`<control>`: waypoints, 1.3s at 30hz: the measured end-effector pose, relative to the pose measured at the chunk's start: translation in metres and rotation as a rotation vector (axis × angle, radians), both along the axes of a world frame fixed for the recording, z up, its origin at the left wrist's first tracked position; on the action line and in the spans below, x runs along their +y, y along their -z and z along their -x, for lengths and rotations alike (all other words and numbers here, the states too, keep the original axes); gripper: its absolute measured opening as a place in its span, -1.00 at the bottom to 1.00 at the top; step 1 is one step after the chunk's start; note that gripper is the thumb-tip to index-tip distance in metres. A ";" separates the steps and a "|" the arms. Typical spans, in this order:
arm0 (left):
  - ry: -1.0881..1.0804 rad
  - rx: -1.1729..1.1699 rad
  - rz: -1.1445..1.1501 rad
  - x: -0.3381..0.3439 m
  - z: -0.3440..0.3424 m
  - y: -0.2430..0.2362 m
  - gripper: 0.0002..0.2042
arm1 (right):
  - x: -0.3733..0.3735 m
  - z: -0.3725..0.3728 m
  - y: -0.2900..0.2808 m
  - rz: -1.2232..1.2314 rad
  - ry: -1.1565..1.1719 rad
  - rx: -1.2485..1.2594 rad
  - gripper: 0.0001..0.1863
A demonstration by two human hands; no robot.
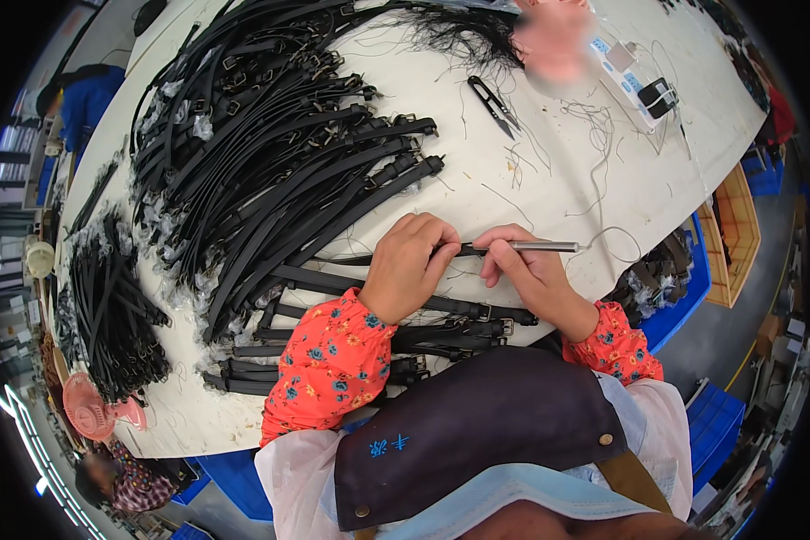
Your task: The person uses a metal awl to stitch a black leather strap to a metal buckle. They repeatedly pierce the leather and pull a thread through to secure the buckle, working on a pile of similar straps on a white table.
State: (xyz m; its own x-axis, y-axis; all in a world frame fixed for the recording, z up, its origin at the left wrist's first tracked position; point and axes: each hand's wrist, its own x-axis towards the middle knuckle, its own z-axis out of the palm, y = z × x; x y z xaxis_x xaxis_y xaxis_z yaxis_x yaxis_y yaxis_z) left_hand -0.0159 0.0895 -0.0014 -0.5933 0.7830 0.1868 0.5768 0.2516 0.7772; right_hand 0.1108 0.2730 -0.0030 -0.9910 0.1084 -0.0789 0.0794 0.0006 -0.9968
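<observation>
Pinched black strap [355, 261] in curled left hand [405, 270], held silver pen-shaped tool [549, 246] in right hand [531, 277], toward near edge of worktop [567, 193].

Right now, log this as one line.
left hand: pinching black strap | right hand: holding silver corded tool | nearby: black snips, buckled belts

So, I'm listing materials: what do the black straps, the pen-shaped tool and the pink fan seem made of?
Black straps: perhaps leather or imitation leather; smooth, dull sheen, bending in curves. Pen-shaped tool: probably metal, its barrel silvery with bright highlights. Pink fan: likely plastic, evenly coloured; finish too small to tell.
</observation>
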 end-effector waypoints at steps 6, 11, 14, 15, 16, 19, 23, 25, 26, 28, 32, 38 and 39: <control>-0.018 -0.023 0.004 0.000 0.000 -0.001 -0.94 | 0.000 -0.001 0.002 0.008 0.011 0.015 -0.71; 0.152 -0.007 0.034 -0.008 0.006 -0.005 -0.93 | 0.003 -0.003 0.004 0.083 0.058 0.004 -0.68; 0.311 -0.496 0.433 -0.012 0.009 -0.029 -0.90 | 0.003 -0.002 0.004 0.065 0.081 0.040 -0.68; 0.315 -0.483 0.476 -0.013 0.010 -0.029 -0.86 | 0.002 -0.002 0.005 0.045 0.089 0.072 -0.67; 0.319 -0.470 0.516 -0.013 0.011 -0.029 -0.82 | 0.001 -0.002 0.003 0.042 0.094 0.069 -0.68; 0.115 0.054 0.213 -0.012 0.011 -0.014 -0.70 | 0.001 -0.002 0.004 0.023 0.105 0.093 -0.69; -0.317 0.599 0.167 -0.010 0.017 -0.016 -0.57 | 0.002 -0.001 0.002 -0.005 0.104 0.126 -0.69; -0.303 0.576 0.193 -0.013 0.021 -0.008 -0.60 | 0.002 -0.001 0.003 -0.008 0.108 0.155 -0.69; -0.297 0.565 0.206 -0.015 0.022 -0.005 -0.61 | 0.002 -0.001 0.002 -0.011 0.113 0.159 -0.69; -0.233 0.452 0.171 -0.019 0.023 -0.005 -0.65 | 0.001 -0.002 0.001 -0.017 0.127 0.167 -0.69; -0.126 0.223 0.042 -0.018 0.016 -0.007 -0.74 | 0.001 0.000 -0.005 -0.154 0.173 0.213 -0.68; -0.072 -0.147 -0.036 -0.015 -0.004 -0.018 -0.82 | -0.001 0.006 -0.003 -0.357 0.139 0.218 -0.69; -0.044 -0.155 0.009 -0.017 -0.005 -0.018 -0.84 | 0.000 0.005 -0.007 -0.368 0.104 0.174 -0.70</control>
State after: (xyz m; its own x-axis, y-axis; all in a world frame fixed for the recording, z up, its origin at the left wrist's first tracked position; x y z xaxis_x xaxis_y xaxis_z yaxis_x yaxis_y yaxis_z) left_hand -0.0113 0.0725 0.0162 -0.6485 0.7567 0.0828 0.4380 0.2819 0.8536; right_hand 0.1059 0.2727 0.0044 -0.9684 0.1985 0.1511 -0.0713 0.3603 -0.9301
